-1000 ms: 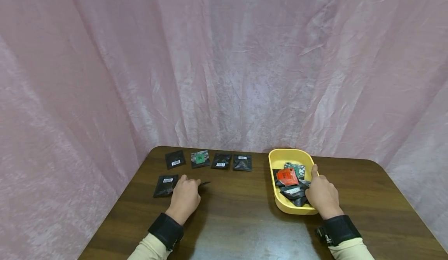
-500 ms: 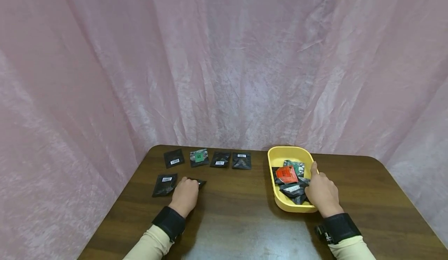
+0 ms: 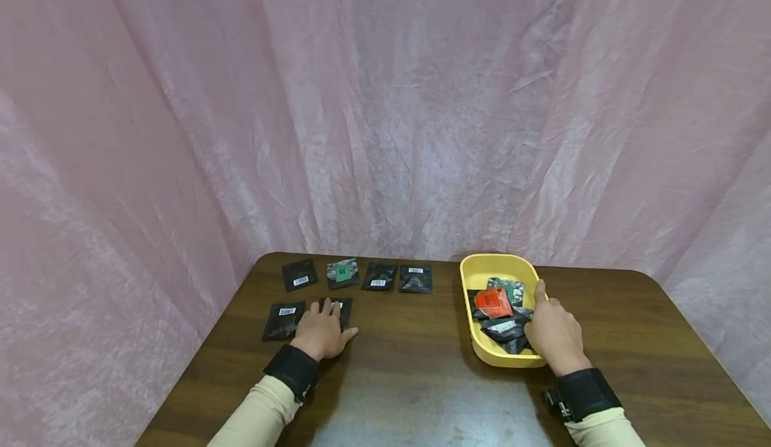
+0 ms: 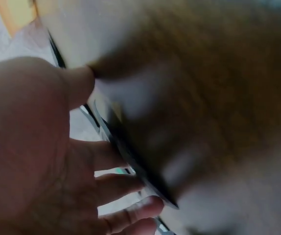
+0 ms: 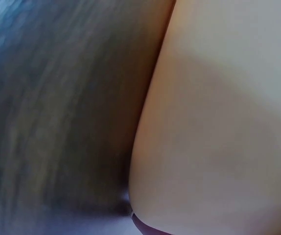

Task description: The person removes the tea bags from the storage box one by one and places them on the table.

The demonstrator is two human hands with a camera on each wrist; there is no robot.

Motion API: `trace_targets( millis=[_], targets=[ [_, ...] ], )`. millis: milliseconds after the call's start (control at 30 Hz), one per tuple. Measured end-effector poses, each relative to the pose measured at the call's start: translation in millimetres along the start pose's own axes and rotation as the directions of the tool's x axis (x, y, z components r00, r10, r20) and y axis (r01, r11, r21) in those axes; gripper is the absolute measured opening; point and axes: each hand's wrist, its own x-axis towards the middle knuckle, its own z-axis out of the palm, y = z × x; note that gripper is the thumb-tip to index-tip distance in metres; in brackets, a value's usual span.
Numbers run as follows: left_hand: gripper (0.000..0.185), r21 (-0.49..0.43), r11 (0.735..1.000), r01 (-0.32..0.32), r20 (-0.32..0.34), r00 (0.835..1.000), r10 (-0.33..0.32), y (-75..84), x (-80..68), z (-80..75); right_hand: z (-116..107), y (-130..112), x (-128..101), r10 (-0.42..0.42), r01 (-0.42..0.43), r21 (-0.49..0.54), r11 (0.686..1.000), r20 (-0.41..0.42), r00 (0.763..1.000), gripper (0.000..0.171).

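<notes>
My left hand [image 3: 319, 333] lies with fingers outstretched over a small black packet [image 3: 345, 308], thumb spread to the right. In the left wrist view, its fingertips touch the dark packet [image 4: 145, 177], seen nearly edge-on. Just left of that hand is another black packet [image 3: 282, 321] with a white barcode label. My right hand [image 3: 557, 336] grips the right side rim of a yellow bin [image 3: 506, 360], index finger along the edge. Inside the bin are an orange-red packet [image 3: 493, 302], a green patterned packet [image 3: 513, 291] and several black ones.
A row of packets lies along the table's back: a black one [image 3: 299, 274], one with a green label [image 3: 343, 272], and two more black ones. A pink curtain [image 3: 385, 132] hangs behind the wooden table [image 3: 409, 353].
My left hand has gone from a curled hold on the black packet to outstretched fingers on top of it, the packet now lying flat. My right hand stays at the bin.
</notes>
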Motion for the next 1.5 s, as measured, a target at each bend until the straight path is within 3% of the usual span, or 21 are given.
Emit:
trace_targets(
  millis=[167, 600, 1000, 1133, 1367, 1500],
  targets=[
    [0.083, 0.015, 1.000, -0.011, 0.022, 1.000, 0.011, -0.6, -4.2, 1.8, 0.6, -0.1, -0.7, 0.000, 0.000, -0.003, 1.000, 0.003, 1.000, 0.092],
    [0.085, -0.032, 0.999, -0.033, -0.028, 0.999, 0.032, -6.0, -1.9, 3.7, 0.2, -0.1, 0.0, 0.007, -0.007, 0.000, 1.000, 0.001, 1.000, 0.092],
    [0.103, -0.199, 0.980, 0.024, -0.075, 0.996, -0.040, -8.3, -4.0, -0.8, -0.5, -0.6, -0.9, -0.006, 0.007, 0.006, 1.000, -0.010, 1.000, 0.093],
    [0.102, -0.174, 0.984, 0.028, -0.115, 0.992, -0.049, -7.9, -4.7, -0.3, -1.0, -0.8, -0.6, -0.001, 0.001, 0.007, 1.000, -0.001, 1.000, 0.094],
    [0.098, -0.050, 0.999, -0.020, -0.232, 0.973, 0.008, 9.7, -13.5, -6.1, -1.0, -1.0, -0.2, -0.007, 0.007, 0.009, 1.000, -0.019, 1.000, 0.092],
    [0.095, -0.067, 0.993, -0.102, -0.217, 0.973, 0.085, 32.2, -17.7, -13.2, -2.3, -1.6, 0.5, 0.001, -0.001, 0.004, 1.000, -0.010, 1.000, 0.092]
  ],
)
